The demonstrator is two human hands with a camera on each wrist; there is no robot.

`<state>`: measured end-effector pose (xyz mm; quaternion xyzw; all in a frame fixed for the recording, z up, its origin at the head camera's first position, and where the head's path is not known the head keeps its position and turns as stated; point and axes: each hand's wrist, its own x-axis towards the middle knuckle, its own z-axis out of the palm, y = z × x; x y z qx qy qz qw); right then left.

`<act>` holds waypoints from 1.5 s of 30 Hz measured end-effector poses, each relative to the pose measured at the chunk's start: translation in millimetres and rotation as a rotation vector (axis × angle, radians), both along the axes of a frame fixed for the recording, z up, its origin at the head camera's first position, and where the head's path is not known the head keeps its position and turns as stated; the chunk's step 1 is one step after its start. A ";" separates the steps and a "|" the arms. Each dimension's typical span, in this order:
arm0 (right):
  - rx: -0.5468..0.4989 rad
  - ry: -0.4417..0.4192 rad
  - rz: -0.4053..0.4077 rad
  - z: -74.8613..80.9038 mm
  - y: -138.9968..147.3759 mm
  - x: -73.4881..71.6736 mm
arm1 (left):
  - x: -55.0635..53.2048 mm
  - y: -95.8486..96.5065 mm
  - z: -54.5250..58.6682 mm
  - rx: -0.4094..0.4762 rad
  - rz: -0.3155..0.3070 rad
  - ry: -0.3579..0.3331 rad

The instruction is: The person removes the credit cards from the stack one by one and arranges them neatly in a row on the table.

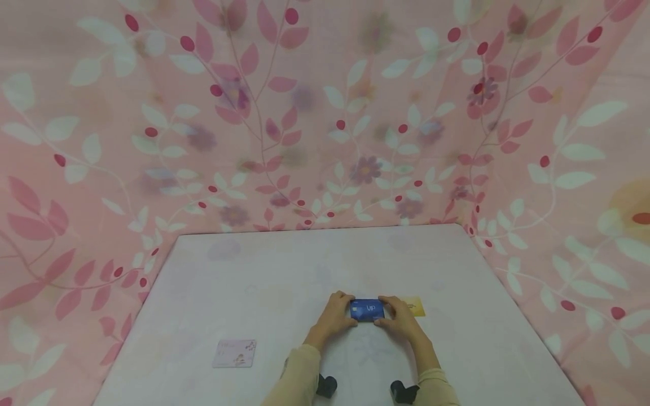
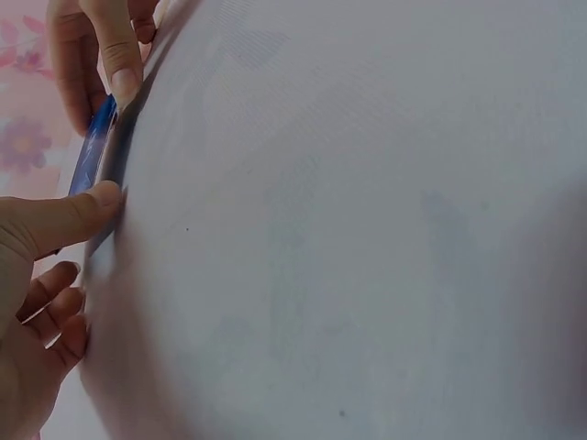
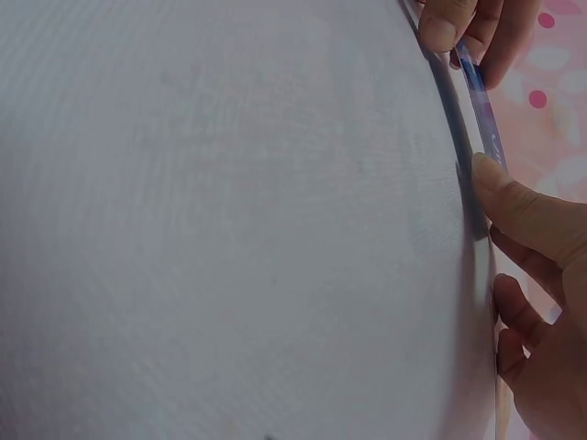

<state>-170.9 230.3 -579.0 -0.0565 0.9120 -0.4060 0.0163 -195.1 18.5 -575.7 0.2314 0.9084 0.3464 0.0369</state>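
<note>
A blue card marked VIP [image 1: 368,309] is held between both hands above or on the white table; the head view does not settle which. My left hand [image 1: 335,317] pinches its left end between thumb and fingers, and my right hand [image 1: 400,319] pinches the right end the same way. Seen nearly edge-on in the left wrist view, the blue card [image 2: 94,151] has the left thumb [image 2: 78,215] at its near end. The right wrist view shows the right thumb [image 3: 514,197] on the blue card [image 3: 481,105]. A yellow card [image 1: 417,307] lies just behind the right hand, partly hidden by it.
A pale pink card [image 1: 235,353] with a small printed figure lies on the white tabletop [image 1: 167,316] at the left. Pink floral cloth [image 1: 315,141] walls in the table's back and sides. Dark wrist-worn pieces [image 1: 327,386] show by the sleeves.
</note>
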 end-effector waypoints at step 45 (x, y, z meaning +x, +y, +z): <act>0.011 -0.014 0.000 4.2 11.2 5.1 | -5.7 14.8 3.9 -0.143 0.001 -0.026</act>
